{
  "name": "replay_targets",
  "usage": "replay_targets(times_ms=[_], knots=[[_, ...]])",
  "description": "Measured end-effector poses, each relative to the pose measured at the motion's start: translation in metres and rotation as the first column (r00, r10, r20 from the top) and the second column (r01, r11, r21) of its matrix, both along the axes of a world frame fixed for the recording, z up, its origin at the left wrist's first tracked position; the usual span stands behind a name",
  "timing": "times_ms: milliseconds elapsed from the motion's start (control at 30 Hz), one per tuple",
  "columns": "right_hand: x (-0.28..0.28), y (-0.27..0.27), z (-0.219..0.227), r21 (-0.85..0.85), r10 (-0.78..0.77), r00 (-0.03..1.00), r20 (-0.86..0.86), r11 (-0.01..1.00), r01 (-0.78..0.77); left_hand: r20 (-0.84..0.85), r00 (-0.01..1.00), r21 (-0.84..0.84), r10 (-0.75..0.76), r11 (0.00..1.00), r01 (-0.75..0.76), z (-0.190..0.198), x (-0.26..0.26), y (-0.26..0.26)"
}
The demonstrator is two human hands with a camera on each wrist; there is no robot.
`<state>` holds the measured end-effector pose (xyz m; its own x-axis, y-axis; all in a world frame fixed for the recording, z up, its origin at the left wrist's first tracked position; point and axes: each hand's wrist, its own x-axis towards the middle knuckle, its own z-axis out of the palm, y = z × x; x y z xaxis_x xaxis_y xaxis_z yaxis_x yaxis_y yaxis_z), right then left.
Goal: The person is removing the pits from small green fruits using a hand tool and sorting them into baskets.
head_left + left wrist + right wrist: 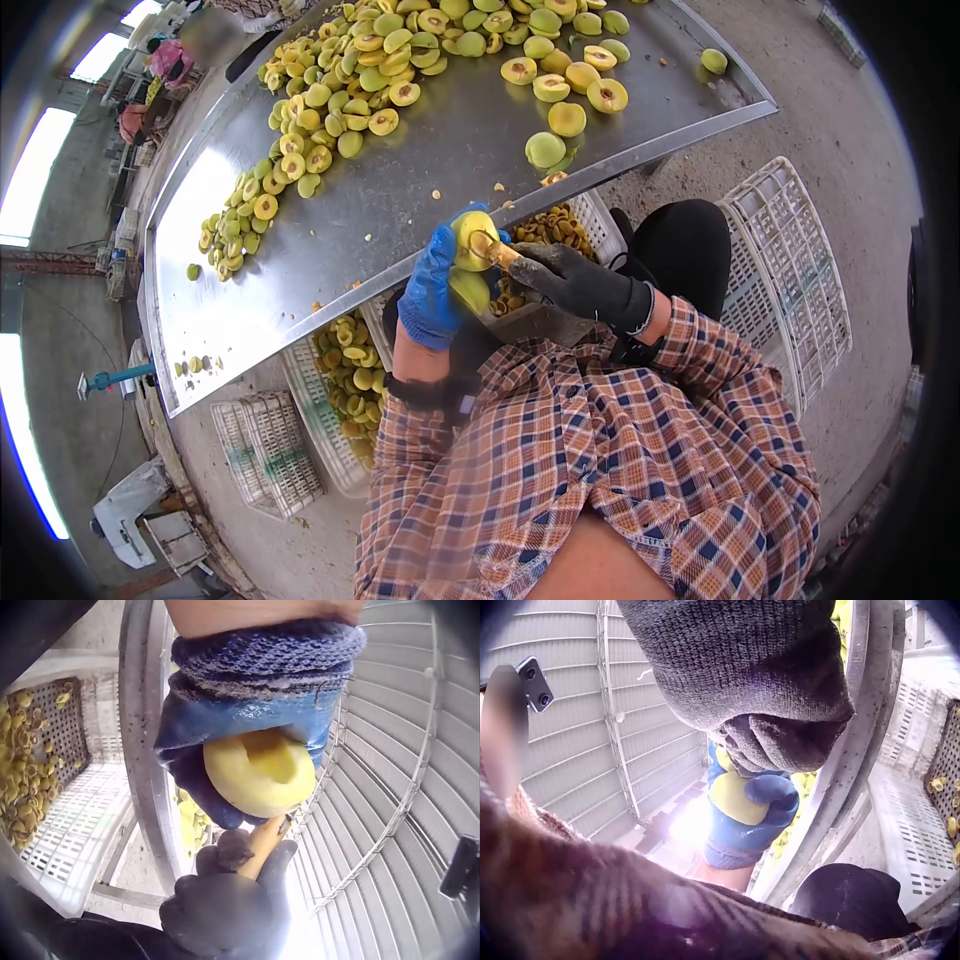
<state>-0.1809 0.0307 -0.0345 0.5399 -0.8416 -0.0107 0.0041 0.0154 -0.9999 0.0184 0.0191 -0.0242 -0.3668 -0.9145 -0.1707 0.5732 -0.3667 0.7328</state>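
My left hand (430,283), in a blue glove, grips a pale yellow-green peach half (232,780) over the table's near edge. A hollow shows in its cut face in the left wrist view. Below it in the head view, a second green piece (468,291) sits against the same palm. My right hand (585,285), in a dark glove, grips a tan-handled pitting tool (262,851), its working end right at the fruit. In the right wrist view the dark glove (757,682) hides the tool, and part of the yellow fruit (735,799) shows between the blue fingers.
A metal table (400,190) with a raised rim bears a long heap of halved peaches (350,90) and a few nearer ones. Under its edge stand a crate of yellow pieces (350,375) and one of brown pits (560,230). White crates (785,280) stand at right.
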Motion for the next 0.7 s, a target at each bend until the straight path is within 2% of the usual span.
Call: replay_targets(times_ms=[33, 100, 133, 167, 200, 267, 300, 367, 400, 433, 467, 500, 567, 600, 633, 667, 700], knots=[[-0.001, 0.001, -0.001, 0.007, -0.001, 1.000, 0.000, 1.000, 0.001, -0.024, 1.000, 0.012, -0.012, 1.000, 0.012, 0.005, -0.001, 0.003], [-0.003, 0.003, -0.001, -0.222, -0.039, 0.998, -0.057, 0.975, 0.025, -0.048, 0.998, 0.030, -0.026, 0.999, 0.028, 0.003, 0.006, 0.004], [-0.006, 0.002, 0.000, -0.216, -0.040, 0.998, -0.058, 0.976, 0.026, -0.056, 0.995, 0.083, -0.086, 0.992, 0.091, -0.002, 0.015, 0.003], [-0.010, 0.001, 0.001, -0.320, -0.020, 0.990, -0.143, 0.947, -0.027, -0.067, 0.987, 0.134, -0.145, 0.979, 0.153, 0.002, 0.018, 0.003], [-0.014, -0.001, 0.000, -0.413, -0.007, 0.974, -0.227, 0.906, -0.090, -0.069, 0.987, 0.142, -0.143, 0.978, 0.152, 0.005, 0.018, 0.004], [-0.022, -0.008, -0.006, -0.445, 0.012, 0.959, -0.282, 0.884, -0.142, 0.187, 0.966, 0.010, -0.179, 0.984, 0.180, 0.015, 0.017, 0.003], [-0.025, -0.011, -0.009, -0.480, 0.024, 0.941, -0.337, 0.856, -0.193, 0.187, 0.965, 0.018, -0.182, 0.983, 0.182, 0.014, 0.020, -0.001], [-0.027, -0.014, -0.009, -0.467, 0.028, 0.927, -0.374, 0.858, -0.214, 0.437, 0.860, 0.042, -0.264, 0.961, 0.274, 0.015, 0.025, -0.008], [-0.028, -0.015, -0.008, -0.461, 0.030, 0.911, -0.412, 0.855, -0.237, 0.438, 0.858, 0.043, -0.268, 0.960, 0.278, 0.013, 0.025, -0.009], [-0.025, -0.014, -0.006, -0.464, 0.027, 0.912, -0.410, 0.855, -0.234, 0.364, 0.900, 0.024, -0.240, 0.968, 0.249, 0.009, 0.024, -0.008], [-0.022, -0.011, -0.004, -0.353, 0.069, 0.935, -0.347, 0.915, -0.198, 0.287, 0.935, 0.004, -0.209, 0.976, 0.218, 0.009, 0.023, -0.007], [-0.018, -0.009, -0.002, -0.235, 0.101, 0.955, -0.277, 0.957, -0.169, 0.291, 0.934, -0.005, -0.208, 0.976, 0.219, 0.015, 0.015, -0.003], [-0.014, -0.001, 0.003, -0.209, 0.081, 0.964, -0.253, 0.968, -0.136, 0.261, 0.965, 0.068, -0.013, 0.998, -0.005, 0.024, 0.000, 0.009], [-0.013, 0.001, 0.004, -0.166, 0.066, 0.971, -0.230, 0.980, -0.106, 0.261, 0.965, 0.063, -0.011, 0.998, -0.006, 0.023, 0.003, 0.006], [-0.016, -0.002, 0.002, -0.165, 0.067, 0.971, -0.230, 0.981, -0.107, 0.276, 0.954, 0.084, -0.118, 0.992, 0.098, 0.017, 0.011, 0.004], [-0.021, -0.008, -0.002, -0.277, 0.072, 0.936, -0.344, 0.945, -0.175, 0.288, 0.931, 0.111, -0.225, 0.973, 0.201, 0.012, 0.018, 0.004], [-0.026, -0.013, -0.007, -0.371, 0.063, 0.891, -0.450, 0.894, -0.251, 0.432, 0.877, 0.001, -0.210, 0.973, 0.232, 0.010, 0.021, 0.002]])
